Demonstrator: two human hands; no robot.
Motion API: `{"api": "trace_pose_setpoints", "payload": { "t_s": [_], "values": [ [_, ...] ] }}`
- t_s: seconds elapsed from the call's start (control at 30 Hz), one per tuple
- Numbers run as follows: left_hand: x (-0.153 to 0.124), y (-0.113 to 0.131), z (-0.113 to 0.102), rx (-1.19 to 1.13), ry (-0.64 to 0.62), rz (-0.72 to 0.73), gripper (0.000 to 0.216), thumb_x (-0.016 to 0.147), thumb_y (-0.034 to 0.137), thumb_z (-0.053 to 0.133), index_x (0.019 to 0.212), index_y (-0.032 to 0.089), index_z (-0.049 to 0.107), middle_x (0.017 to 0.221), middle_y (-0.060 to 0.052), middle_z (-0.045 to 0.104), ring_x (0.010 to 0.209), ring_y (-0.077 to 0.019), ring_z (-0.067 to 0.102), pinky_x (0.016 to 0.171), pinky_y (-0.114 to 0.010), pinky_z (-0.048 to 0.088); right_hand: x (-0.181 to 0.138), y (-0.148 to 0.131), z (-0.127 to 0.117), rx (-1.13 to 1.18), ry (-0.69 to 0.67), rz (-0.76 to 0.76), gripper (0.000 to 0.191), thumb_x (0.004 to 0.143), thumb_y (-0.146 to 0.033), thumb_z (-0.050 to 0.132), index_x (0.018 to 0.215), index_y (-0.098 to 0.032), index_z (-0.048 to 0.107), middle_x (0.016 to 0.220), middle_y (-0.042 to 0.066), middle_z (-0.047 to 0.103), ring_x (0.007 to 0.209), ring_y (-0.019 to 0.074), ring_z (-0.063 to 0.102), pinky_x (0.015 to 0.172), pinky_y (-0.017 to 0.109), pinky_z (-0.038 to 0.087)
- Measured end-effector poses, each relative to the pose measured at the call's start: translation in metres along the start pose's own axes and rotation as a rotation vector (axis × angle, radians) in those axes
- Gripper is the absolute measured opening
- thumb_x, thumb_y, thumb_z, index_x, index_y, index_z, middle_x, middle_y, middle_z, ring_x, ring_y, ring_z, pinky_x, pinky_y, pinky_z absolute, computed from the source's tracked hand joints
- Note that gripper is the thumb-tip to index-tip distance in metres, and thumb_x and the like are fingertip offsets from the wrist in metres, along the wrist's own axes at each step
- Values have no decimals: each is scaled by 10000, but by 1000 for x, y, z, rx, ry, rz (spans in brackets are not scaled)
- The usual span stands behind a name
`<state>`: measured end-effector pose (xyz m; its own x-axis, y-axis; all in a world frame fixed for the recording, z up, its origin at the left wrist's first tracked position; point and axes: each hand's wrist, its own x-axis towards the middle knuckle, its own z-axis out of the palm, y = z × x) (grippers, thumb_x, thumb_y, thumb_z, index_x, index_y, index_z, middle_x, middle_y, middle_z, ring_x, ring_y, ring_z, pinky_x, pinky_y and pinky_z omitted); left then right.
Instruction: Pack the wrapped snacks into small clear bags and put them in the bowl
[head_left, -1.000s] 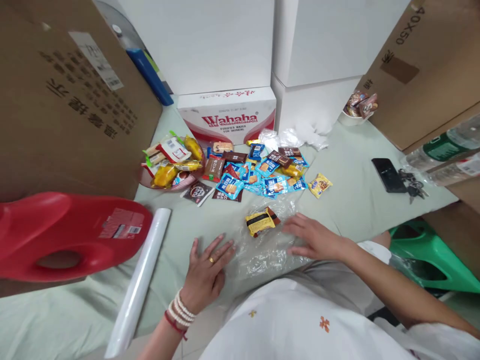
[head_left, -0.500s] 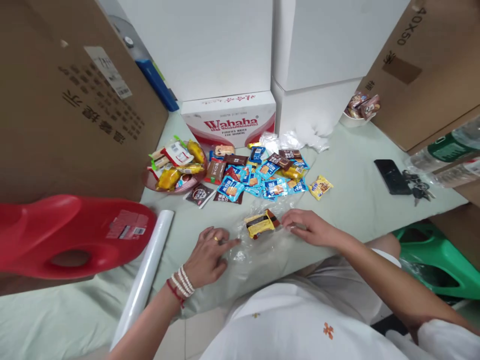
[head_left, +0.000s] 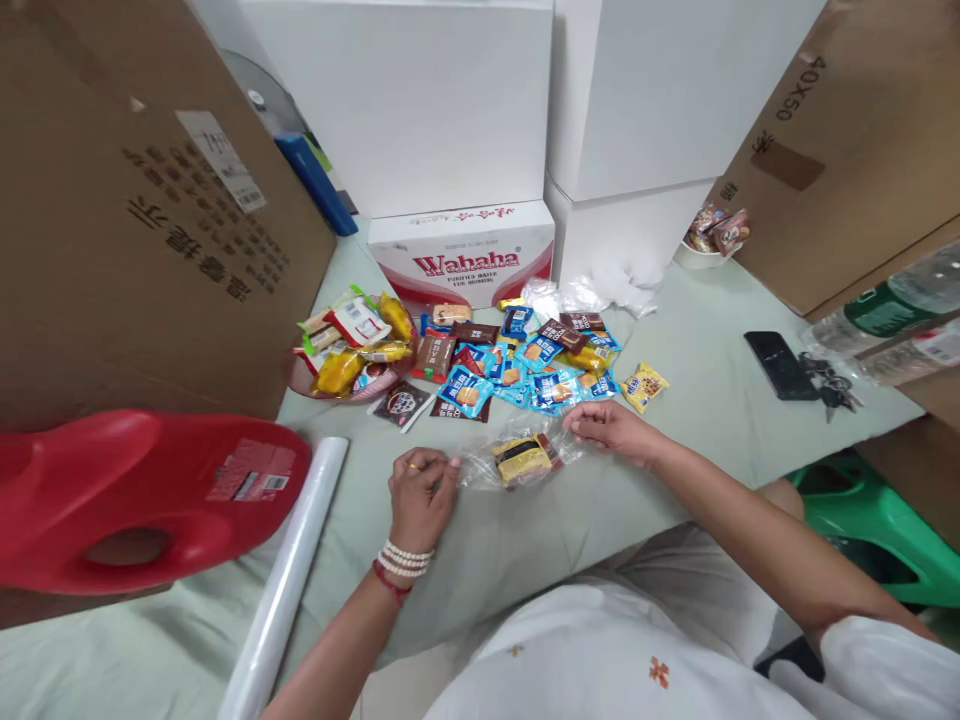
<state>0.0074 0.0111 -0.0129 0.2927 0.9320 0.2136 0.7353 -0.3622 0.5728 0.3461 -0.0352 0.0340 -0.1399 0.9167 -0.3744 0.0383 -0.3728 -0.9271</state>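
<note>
A sheet of clear plastic film lies on the cloth-covered table, wrapped loosely around several yellow-and-brown snack packets. My left hand pinches the left end of the film between thumb and fingers. At the film's right end, my right hand grips the other side, fingers closed. Just beyond the film spreads a pile of small snack packets, blue, brown and yellow. A lone yellow packet lies right of the pile.
A pink bowl of snacks stands at the back left. A roll of plastic film lies beside a red stool. Behind the pile are a Wahaha carton and crumpled clear plastic. A phone and keys lie right.
My left hand has gone from resting with fingers spread to pinching the film's left end. My right hand has closed on the right end, and the film is gathered closer round the packets.
</note>
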Motion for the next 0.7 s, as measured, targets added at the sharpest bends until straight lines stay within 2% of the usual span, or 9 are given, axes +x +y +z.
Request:
{"api": "trace_pose_setpoints", "payload": {
  "t_s": [0.1, 0.23, 0.33, 0.4, 0.47, 0.57, 0.63, 0.7],
  "values": [
    [3, -5, 11, 39, 72, -102, 400, 938, 423, 527, 617, 228, 665, 871, -69, 708, 1016, -270, 566, 990, -470, 415, 6, 7, -3, -134, 96, 29, 309, 795, -460, 668, 887, -166, 689, 652, -31, 542, 548, 105, 421, 504, 224, 256],
    [4, -13, 15, 113, 114, -153, 364, 884, 394, 562, 563, 227, 602, 888, -93, 705, 971, -297, 572, 939, -484, 438, 10, 12, -10, -553, 205, -16, 193, 814, -330, 564, 739, -171, 644, 673, 0, 584, 651, 144, 493, 607, 255, 336],
    [0, -8, 4, 100, 237, -103, 277, 898, 383, 568, 710, 210, 675, 915, -114, 685, 977, -304, 589, 945, -491, 446, 11, 9, -14, -712, 145, -33, 180, 826, -273, 514, 754, -173, 644, 708, 6, 606, 677, 150, 509, 626, 260, 340],
    [-5, 3, -9, 74, 309, 39, 222, 922, 341, 560, 934, 184, 717, 997, -128, 683, 1044, -299, 596, 981, -485, 436, 11, 4, -14, -739, 102, -35, 190, 837, -273, 500, 776, -175, 651, 707, 0, 599, 666, 145, 500, 617, 257, 336],
    [-8, 19, -19, 53, 250, 271, 317, 935, 304, 553, 1201, 181, 676, 1183, -148, 678, 1171, -300, 573, 1039, -488, 404, 12, 1, -14, -748, 85, -42, 202, 846, -290, 495, 793, -178, 654, 708, -4, 594, 664, 143, 497, 616, 254, 339],
    [-4, 39, -20, 44, 14, 568, 512, 934, 331, 572, 1439, 256, 550, 1429, -124, 615, 1397, -333, 442, 1181, -564, 236, 12, -3, -13, -738, 63, -58, 210, 843, -305, 498, 810, -176, 661, 724, -2, 605, 677, 144, 507, 633, 252, 361],
    [5, 44, -11, 44, -110, 622, 501, 933, 376, 596, 1429, 307, 573, 1366, -82, 671, 1436, -345, 404, 1222, -618, 68, 11, -4, -13, -712, 37, -59, 209, 835, -319, 509, 812, -177, 661, 722, -4, 602, 669, 140, 501, 629, 249, 365],
    [16, 41, -1, 22, -185, 574, 347, 937, 405, 616, 1265, 328, 694, 1125, -46, 749, 1334, -324, 499, 1214, -623, 37, 8, -4, -14, -675, 12, -48, 212, 828, -341, 524, 811, -177, 658, 705, -11, 586, 643, 132, 477, 611, 245, 357]
  ]
}}
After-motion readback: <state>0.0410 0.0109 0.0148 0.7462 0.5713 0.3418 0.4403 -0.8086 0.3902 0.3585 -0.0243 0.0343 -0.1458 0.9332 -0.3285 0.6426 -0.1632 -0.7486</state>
